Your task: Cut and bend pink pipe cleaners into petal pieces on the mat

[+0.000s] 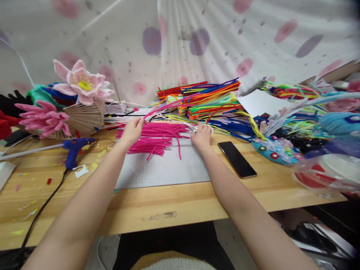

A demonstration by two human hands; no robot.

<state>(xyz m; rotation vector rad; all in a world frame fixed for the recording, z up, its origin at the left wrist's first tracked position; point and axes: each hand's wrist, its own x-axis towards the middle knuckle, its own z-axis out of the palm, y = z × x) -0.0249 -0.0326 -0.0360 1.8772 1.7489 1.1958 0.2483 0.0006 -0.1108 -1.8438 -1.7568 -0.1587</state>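
Observation:
My left hand (134,130) is closed in a pinch on the end of a long pink pipe cleaner (168,102), which slants up and to the right over the other bundles. Under that hand lies a pile of magenta pipe cleaners (157,133), some cut shorter at the front, on a grey cutting mat (165,168). At the right end of the pile, my right hand (201,137) is closed around scissors (209,128) with white handles. Its fingertips are partly hidden, and the blades point left over the pile.
A blue glue gun (73,150) and fuzzy pink flowers (81,82) are at left. To the right lie a black phone (237,159), a decorated blue piece (277,150) and a plastic-wrapped roll (329,172). Colourful pipe cleaner bundles (210,97) line the back, before a spotted curtain (180,41).

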